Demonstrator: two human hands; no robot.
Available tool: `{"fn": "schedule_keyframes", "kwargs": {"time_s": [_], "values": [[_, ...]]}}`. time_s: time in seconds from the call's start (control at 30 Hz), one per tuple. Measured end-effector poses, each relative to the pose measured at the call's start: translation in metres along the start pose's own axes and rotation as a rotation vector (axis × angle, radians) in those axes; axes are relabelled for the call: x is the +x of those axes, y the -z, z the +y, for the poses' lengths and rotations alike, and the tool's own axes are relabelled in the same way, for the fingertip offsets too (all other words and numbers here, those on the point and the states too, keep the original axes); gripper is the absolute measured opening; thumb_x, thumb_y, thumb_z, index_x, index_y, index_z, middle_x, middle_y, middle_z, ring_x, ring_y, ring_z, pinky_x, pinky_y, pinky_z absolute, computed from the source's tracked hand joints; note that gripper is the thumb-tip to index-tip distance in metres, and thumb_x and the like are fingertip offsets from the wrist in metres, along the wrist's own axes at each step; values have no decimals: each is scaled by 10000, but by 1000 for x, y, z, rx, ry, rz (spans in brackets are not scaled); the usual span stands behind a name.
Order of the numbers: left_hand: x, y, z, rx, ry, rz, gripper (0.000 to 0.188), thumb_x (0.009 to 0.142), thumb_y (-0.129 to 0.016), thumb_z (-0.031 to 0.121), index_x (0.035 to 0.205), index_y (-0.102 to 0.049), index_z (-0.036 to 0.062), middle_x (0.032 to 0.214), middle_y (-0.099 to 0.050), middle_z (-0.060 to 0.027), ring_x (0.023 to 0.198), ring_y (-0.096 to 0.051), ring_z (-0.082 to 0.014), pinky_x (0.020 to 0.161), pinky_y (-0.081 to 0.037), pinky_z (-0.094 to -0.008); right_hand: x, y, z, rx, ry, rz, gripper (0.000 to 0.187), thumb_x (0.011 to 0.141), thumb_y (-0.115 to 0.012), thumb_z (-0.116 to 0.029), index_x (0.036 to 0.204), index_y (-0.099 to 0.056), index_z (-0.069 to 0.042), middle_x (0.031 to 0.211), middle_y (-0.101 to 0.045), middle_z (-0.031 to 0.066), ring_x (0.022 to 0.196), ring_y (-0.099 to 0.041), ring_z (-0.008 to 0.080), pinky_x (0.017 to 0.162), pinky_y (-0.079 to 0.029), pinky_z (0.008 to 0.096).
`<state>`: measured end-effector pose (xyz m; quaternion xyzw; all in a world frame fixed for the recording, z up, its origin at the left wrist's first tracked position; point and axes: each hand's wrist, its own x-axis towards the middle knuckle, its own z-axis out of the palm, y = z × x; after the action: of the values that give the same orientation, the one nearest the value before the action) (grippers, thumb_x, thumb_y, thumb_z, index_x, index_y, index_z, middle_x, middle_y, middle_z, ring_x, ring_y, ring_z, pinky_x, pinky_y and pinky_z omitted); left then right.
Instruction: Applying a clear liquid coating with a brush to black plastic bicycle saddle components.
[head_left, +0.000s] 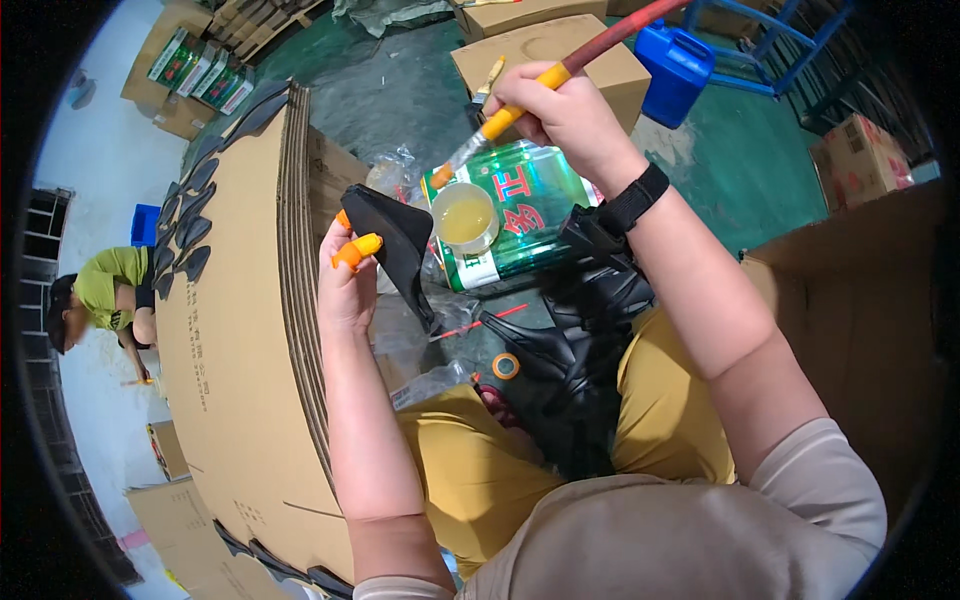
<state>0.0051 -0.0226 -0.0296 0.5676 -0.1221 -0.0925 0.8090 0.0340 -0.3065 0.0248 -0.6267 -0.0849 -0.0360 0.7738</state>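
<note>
My left hand (350,270), with orange finger covers on its thumb and finger, is closed on a black, curved piece that looks like a shoe sole (400,240); it tapers toward its lower end. My right hand (555,110) grips a brush (505,118) by its yellow and red handle, bristles pointing down to the left. The brush tip is just above the far rim of a round, translucent cup (466,218) of yellowish liquid. This cup stands on a green metal can (525,235) lying flat before me. More black pieces (560,350) lie around my lap.
Stacked cardboard sheets (240,290) rise at left, bearing several black pieces (190,220). Ahead are a cardboard box (560,65) and a blue jerrycan (672,75). A tape roll (506,366) lies below. Beyond the stack crouches another person (110,290). An open carton (850,300) is at right.
</note>
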Motion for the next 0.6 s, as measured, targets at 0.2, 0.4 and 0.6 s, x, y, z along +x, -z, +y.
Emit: {"fn": "schedule_keyframes", "kwargs": {"time_s": [0.2,0.4,0.6], "values": [[7,-6,-7,-3,14,-33,468,799,-643,206,1194,-479,16,1091,-586,-35,984,-564,-112,872,-441,-236,-6,-6,-4,-94,81,-63,215,796,-583,-217,705,-644,-32,553,-495,-15,491,-438,57,459,-348,218],[9,6,-5,-19,83,0,483,787,-656,201,1193,-477,9,1077,-590,-44,966,-573,-119,871,-450,-237,-6,-1,4,-233,138,-94,217,796,-584,-218,705,-641,-30,574,-536,-8,497,-458,63,469,-363,225],[9,-18,-4,-40,25,14,402,755,-575,5,1153,-521,-9,1036,-603,-48,905,-577,-71,764,-462,-159,-8,-6,-1,-38,92,-53,211,800,-580,-205,698,-638,-29,566,-532,-9,490,-457,64,461,-359,229]]}}
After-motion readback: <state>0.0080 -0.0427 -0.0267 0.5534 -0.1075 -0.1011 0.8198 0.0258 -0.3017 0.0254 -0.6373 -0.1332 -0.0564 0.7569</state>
